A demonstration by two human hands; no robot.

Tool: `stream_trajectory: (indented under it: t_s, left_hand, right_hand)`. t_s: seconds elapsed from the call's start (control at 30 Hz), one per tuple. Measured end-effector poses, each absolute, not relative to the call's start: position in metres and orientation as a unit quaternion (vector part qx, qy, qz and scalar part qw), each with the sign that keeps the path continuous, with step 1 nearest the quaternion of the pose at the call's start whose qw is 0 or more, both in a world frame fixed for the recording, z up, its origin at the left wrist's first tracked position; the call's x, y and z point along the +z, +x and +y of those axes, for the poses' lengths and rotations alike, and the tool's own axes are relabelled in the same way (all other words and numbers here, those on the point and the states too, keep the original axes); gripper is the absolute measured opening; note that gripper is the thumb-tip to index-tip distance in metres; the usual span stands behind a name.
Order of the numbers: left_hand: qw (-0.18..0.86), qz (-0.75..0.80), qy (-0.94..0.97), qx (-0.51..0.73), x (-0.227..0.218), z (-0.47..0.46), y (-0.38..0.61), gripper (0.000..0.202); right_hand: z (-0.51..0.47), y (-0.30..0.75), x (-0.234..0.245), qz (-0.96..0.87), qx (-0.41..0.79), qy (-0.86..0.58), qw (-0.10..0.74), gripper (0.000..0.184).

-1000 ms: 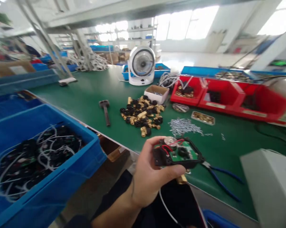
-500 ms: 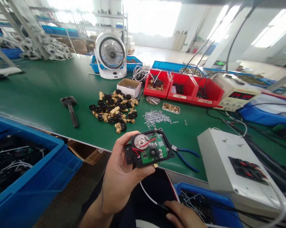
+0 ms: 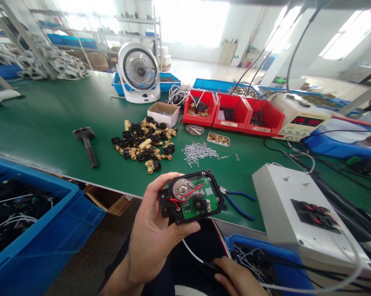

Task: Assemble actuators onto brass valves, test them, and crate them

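My left hand [image 3: 156, 230] grips a black housing [image 3: 192, 197] with a green circuit board, a round metal disc and red wires inside, held up in front of the table edge. A white cable [image 3: 193, 254] runs down from the housing to my right hand [image 3: 236, 277], which lies low near my lap with fingers curled on the cable's dark end. Blue-handled pliers [image 3: 239, 201] lie on the green table just right of the housing.
On the green table [image 3: 49, 123] lie a pile of brass and black fittings [image 3: 144, 144], metal clips [image 3: 199, 151], a black tool [image 3: 86, 144], a fan [image 3: 139, 72], red bins [image 3: 231, 109], a white box [image 3: 299, 209] and a power supply [image 3: 299, 119]. A blue crate [image 3: 34, 230] of wired parts stands left.
The view has swung right, away from the blue crate. The housing stays in my left hand, tilted a little more upright. My right hand came into view on the cable.
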State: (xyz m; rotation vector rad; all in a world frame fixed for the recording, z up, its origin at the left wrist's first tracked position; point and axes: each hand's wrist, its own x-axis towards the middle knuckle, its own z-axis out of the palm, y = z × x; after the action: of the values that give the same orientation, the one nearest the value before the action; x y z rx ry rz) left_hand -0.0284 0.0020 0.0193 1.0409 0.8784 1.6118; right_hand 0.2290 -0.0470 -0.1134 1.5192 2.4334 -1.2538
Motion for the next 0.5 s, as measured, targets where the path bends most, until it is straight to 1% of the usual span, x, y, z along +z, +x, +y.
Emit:
stream_trajectory:
  t_s: [0.1,0.23,0.33,0.5]
  left_hand:
    - [0.495,0.362,0.428,0.664,0.0199,0.0019,-0.0282,0.059]
    - [0.496,0.364,0.420,0.667,0.0188,0.0012,-0.0285,0.061]
    - [0.502,0.362,0.407,0.671,0.0178,0.0014,-0.0276,0.062]
    - [0.570,0.334,0.312,0.683,0.0198,0.0076,-0.0240,0.051]
  right_hand:
    - [-0.0468,0.2288,-0.1149,0.777,-0.404,0.484,0.008,0.037]
    - [-0.0469,0.2282,-0.1144,0.776,-0.404,0.484,-0.013,0.035]
    - [-0.0467,0.2269,-0.1119,0.775,-0.402,0.488,-0.007,0.035]
    - [-0.0472,0.2229,-0.1062,0.765,-0.407,0.498,0.021,0.034]
